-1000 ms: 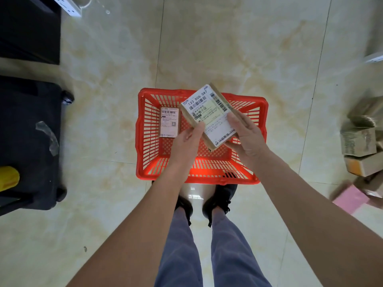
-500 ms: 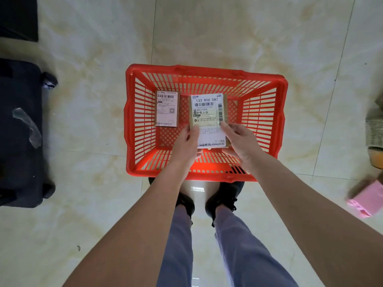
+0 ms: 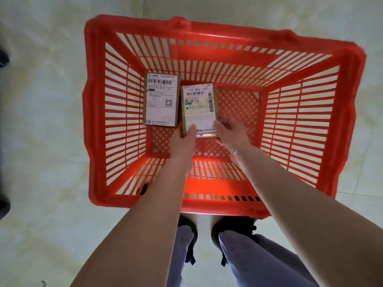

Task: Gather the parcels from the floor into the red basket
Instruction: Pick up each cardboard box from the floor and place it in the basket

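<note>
Both hands, left hand (image 3: 183, 139) & right hand (image 3: 230, 133), hold the near end of the small box (image 3: 198, 106). It looks light & stiff, prob easy to hold by its sides, low in the red basket (image 3: 342, 125).

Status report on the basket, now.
Both hands, left hand and right hand, grip second parcel low in red basket. First parcel lies beside it. Nothing in the way.

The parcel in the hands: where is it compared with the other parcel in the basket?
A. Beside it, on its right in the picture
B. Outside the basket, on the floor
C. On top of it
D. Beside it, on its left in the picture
A: the held parcel lies inside the basket, right of the other parcel, with both hands, left hand and right hand, at its near end.
</note>
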